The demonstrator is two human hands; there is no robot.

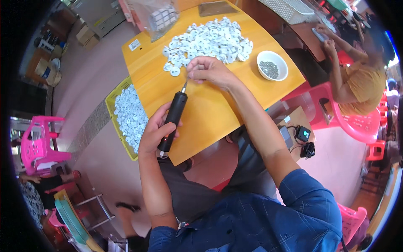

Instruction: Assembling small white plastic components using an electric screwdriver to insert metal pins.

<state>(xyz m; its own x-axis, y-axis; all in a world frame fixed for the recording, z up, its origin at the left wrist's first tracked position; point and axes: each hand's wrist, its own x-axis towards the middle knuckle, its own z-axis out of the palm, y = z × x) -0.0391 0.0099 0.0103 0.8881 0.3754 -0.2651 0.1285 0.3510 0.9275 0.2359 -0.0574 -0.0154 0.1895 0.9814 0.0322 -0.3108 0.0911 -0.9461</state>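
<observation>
My left hand (pixel 154 132) is wrapped round a black electric screwdriver (pixel 174 119), whose bit points up and away from me over the table. At the bit's tip, my right hand (pixel 209 71) is pinched closed; what its fingertips hold, if anything, is too small to make out. Just beyond that hand, a heap of small round white plastic parts (pixel 214 40) is spread on the yellow wooden table (pixel 210 111). To the right stands a white bowl (pixel 283 64) with small metal screws (pixel 268 70) in it.
A yellow crate (pixel 110 107) full of similar white parts sits left of the table. A clear plastic bag (pixel 157 19) lies at the far edge. Right of my legs is a box with a small black device (pixel 302 133). Another person (pixel 357 86) sits at the right.
</observation>
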